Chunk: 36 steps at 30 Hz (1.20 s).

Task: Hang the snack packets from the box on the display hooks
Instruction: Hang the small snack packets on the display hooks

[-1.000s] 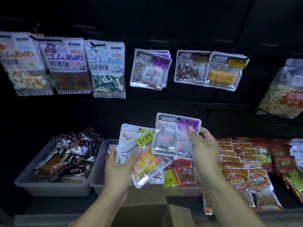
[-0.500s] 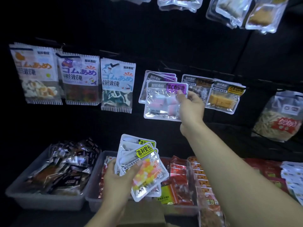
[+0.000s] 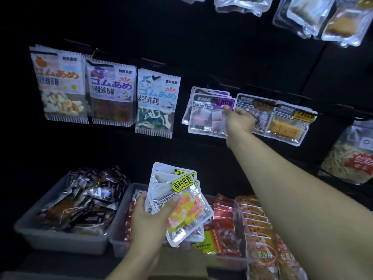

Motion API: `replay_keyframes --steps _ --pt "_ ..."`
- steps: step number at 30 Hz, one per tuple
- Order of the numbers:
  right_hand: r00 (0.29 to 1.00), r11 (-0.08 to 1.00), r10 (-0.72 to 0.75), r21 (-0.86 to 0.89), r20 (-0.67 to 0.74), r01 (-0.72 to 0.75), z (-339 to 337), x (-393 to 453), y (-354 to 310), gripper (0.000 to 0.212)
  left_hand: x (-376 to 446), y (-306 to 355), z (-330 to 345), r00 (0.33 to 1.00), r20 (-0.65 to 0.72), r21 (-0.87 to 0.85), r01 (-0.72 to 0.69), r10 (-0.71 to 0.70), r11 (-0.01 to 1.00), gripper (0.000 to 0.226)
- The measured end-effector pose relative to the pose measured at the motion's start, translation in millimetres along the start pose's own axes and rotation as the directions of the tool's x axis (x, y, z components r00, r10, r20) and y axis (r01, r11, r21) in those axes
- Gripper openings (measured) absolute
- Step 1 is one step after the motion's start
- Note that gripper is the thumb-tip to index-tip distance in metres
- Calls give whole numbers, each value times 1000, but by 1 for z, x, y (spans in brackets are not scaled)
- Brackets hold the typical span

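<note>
My right hand (image 3: pixel 239 119) reaches up to the dark display wall and pinches the right edge of a clear packet with a purple label (image 3: pixel 210 115). That packet lies over the same-kind packets hanging on a hook (image 3: pixel 214 85); whether it sits on the hook I cannot tell. Lower down, my left hand (image 3: pixel 150 221) holds a fanned stack of clear packets with yellow labels and orange-yellow sweets (image 3: pixel 181 203). Only a brown edge of the cardboard box (image 3: pixel 181 263) shows at the bottom.
Three white gummy bags (image 3: pixel 110 96) hang left of the purple packets; dark-bean and yellow-snack packets (image 3: pixel 286 120) hang right. More clear packets (image 3: pixel 323 19) hang above. Grey bins (image 3: pixel 60 237) of dark and red snacks sit on the shelf below.
My right hand carried the purple-label packet from in front of me up to the hook with the same packets. The left hand kept its stack low. The camera tilted upward.
</note>
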State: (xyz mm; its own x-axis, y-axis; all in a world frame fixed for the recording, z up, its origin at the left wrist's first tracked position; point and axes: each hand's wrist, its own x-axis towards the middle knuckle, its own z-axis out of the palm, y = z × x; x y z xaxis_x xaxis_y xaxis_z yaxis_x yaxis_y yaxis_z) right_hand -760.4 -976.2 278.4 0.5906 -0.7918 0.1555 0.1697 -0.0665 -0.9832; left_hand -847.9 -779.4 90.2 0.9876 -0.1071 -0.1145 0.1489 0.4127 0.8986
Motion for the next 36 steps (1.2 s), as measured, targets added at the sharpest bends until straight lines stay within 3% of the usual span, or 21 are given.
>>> replay_keyframes --steps 2,5,8,11,15,19,22,26,30,33,36 --pt "1000 1000 -9 -11 -20 8 -1 3 2 36 -1 3 -2 1000 17 -11 2 -2 1000 36" --pt "997 996 -80 -50 -20 79 -15 -13 28 36 1 5 -4 1000 14 -18 -5 5 1000 39" --pt "990 990 -102 -87 94 110 -47 -57 74 31 3 7 -4 1000 9 -21 4 -4 1000 46" --pt "972 989 31 -147 232 3 -85 -118 130 33 3 5 -2 1000 21 -23 6 -5 1000 50" --pt "949 974 197 -157 244 -162 -109 -161 167 47 1 -2 -1 1000 9 29 -2 2 1000 54" --pt "934 972 207 -171 293 -162 -111 -159 168 34 2 -8 0 1000 10 93 -17 17 995 51" --pt "904 957 291 -108 313 -271 -116 -152 171 33 3 -10 2 999 12 126 -33 32 992 47" --pt "923 945 325 -26 206 -327 -122 -137 179 40 5 -9 3 1000 -16 177 -14 17 984 26" --pt "921 920 354 113 165 -374 -128 -128 179 40 5 -9 0 1000 -13 145 17 -15 989 35" --pt "875 869 407 183 261 -459 -127 -126 177 42 6 -9 -1 1000 16 129 19 -21 992 38" --pt "837 873 415 102 356 -477 -125 -128 176 29 9 -13 -5 999 -23 195 -21 26 981 41"
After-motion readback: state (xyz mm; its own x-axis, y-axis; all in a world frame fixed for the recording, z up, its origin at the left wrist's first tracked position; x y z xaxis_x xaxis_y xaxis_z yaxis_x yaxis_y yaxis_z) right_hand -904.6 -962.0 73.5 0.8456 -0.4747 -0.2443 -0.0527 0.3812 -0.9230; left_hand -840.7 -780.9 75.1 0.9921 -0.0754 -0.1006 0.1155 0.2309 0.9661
